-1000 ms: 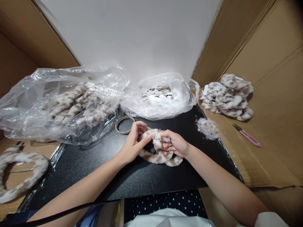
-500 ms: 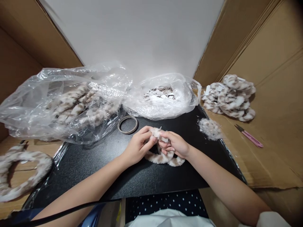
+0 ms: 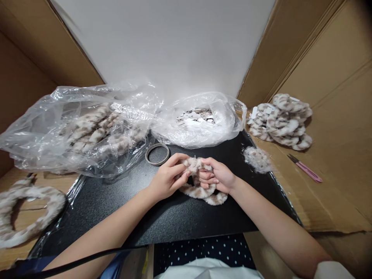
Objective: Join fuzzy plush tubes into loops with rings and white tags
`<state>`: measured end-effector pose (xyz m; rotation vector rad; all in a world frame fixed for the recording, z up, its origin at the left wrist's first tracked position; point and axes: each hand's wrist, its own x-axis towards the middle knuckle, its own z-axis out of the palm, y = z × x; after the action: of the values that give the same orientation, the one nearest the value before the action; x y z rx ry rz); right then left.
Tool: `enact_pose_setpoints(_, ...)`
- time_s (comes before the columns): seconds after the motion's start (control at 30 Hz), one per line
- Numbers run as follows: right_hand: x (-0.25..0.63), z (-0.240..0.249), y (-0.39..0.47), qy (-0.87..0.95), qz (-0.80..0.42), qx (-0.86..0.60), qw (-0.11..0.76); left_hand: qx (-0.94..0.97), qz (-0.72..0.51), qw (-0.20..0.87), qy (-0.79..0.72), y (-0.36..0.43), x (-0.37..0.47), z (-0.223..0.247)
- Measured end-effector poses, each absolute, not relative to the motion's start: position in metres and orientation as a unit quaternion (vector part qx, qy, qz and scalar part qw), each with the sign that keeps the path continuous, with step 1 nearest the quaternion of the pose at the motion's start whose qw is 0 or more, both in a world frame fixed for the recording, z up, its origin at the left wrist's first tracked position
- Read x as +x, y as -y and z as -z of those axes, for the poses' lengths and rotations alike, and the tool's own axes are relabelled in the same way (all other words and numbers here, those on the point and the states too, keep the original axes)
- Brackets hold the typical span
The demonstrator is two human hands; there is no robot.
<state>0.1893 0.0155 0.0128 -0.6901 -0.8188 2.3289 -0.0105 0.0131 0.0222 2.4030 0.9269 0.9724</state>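
Here, worktop (image 3: 186, 221): black, grainy, plastic along its side edges.
Left hand (image 3: 167, 177), right hand (image 3: 220, 175): both grasping the furry loop (image 3: 196, 166), mid-worktop.
Backdrop: white wall (image 3: 174, 46).
Flanks: brown cardboard panels (image 3: 334, 77).

The board (image 3: 139, 221) before me is black with a grainy, pale sheen. On it, the furry loop (image 3: 195, 164) I hold is blotched cream and soft brown; the ring (image 3: 157, 163) is grey-brown. Right of the board, I see snips (image 3: 310, 173) with pink handles and dark blades, and piled loops (image 3: 287, 122) blotched likewise. Below the board, navy cloth (image 3: 203, 247) carries white dots.
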Motion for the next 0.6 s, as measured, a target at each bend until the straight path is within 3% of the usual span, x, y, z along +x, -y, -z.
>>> enact_pose_setpoints(0.6,0.1854,-0.0119,-0.0118,0.324,-0.874,-0.277,0.232,0.848,-0.322,0.223,-0.357,-0.0116,-0.0114,-0.0175)
